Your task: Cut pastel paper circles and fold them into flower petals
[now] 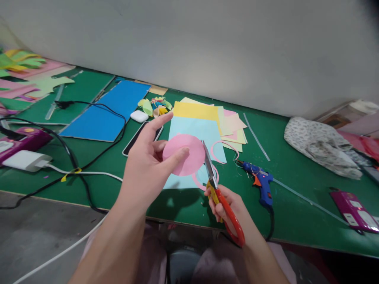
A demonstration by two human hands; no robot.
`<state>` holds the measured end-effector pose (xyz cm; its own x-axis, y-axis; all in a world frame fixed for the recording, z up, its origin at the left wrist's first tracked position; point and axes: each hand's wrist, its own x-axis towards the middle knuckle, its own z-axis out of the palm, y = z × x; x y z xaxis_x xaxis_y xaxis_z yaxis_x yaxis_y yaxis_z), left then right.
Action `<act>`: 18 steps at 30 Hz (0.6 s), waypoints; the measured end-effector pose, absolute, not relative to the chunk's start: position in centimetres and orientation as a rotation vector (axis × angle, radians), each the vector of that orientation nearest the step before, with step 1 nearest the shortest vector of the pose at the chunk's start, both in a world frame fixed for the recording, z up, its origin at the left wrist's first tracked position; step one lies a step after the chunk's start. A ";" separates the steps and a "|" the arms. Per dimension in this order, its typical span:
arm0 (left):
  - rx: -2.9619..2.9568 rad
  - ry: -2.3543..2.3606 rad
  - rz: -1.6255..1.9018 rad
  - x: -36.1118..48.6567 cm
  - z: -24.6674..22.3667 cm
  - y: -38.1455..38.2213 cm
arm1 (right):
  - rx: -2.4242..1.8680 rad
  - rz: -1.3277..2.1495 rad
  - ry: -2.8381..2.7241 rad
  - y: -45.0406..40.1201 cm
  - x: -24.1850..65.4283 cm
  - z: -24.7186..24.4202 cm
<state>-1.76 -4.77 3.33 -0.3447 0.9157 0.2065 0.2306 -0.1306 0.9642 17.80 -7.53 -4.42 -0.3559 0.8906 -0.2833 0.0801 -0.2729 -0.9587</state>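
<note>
A round piece of pink paper (pixel 195 156) is pinched between the thumb and fingers of my left hand (pixel 151 165), held up over the table. My right hand (pixel 226 201) grips a pair of scissors (pixel 232 219) with red and yellow handles. Their blades point up and away from me, against the right edge of the pink circle. Thin curled strips of pink paper (pixel 217 176) hang or lie just beside the blades; I cannot tell whether they join the circle. Beneath lies a light blue sheet (pixel 192 124), with a yellow sheet (pixel 195 110) behind it.
A blue glue gun (pixel 260 177) lies right of the scissors, its cord running off the front edge. Left are a phone (pixel 133 142), a white case (pixel 139 116), small paper flowers (pixel 158 105), a blue board (pixel 103 110), and cables around a purple power strip (pixel 26 142). Patterned cloth (pixel 316 146) sits right.
</note>
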 end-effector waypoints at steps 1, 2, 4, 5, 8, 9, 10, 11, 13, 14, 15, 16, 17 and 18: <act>1.303 1.555 1.514 -1.8 3.3 -4.8 | -1.239 1.693 -1.356 -7.5 17.8 -4.4; 1.309 1.553 1.512 -1.8 3.4 -4.8 | -1.238 1.689 -1.358 -7.6 17.8 -4.4; 1.306 1.565 1.519 -1.7 3.4 -4.8 | -1.239 1.693 -1.355 -7.6 17.8 -4.4; 1.297 1.574 1.530 -1.7 3.4 -4.8 | -1.240 1.700 -1.351 -7.6 17.9 -4.3; 1.295 1.571 1.546 -1.8 3.2 -4.7 | -1.229 1.720 -1.348 -7.6 18.0 -4.4; 1.309 1.562 1.549 -1.9 3.1 -4.6 | -1.225 1.719 -1.353 -7.6 18.0 -4.5; 1.328 1.551 1.557 -2.0 3.0 -4.6 | -1.222 1.715 -1.358 -7.6 18.1 -4.5; 1.347 1.542 1.568 -2.1 2.8 -4.5 | -1.221 1.711 -1.364 -7.6 18.1 -4.6; 1.375 1.529 1.597 -2.3 2.4 -4.4 | -1.218 1.709 -1.372 -7.5 18.2 -4.8; 1.378 1.527 1.612 -2.4 2.3 -4.4 | -1.214 1.708 -1.375 -7.5 18.2 -4.9; 1.377 1.527 1.623 -2.4 2.2 -4.3 | -1.208 1.707 -1.380 -7.5 18.2 -4.9; 1.377 1.526 1.623 -2.4 2.2 -4.3 | -1.204 1.703 -1.385 -7.5 18.2 -4.9; 1.377 1.527 1.624 -2.4 2.1 -4.3 | -1.200 1.699 -1.389 -7.5 18.2 -4.9; 1.378 1.527 1.629 -2.4 2.1 -4.3 | -1.197 1.695 -1.392 -7.5 18.2 -4.8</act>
<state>-2.36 -4.33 2.12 -0.3533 0.8786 0.3212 0.2638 -0.2359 0.9353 18.19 -7.48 -4.83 -0.3872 0.8873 -0.2506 0.0737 -0.2411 -0.9677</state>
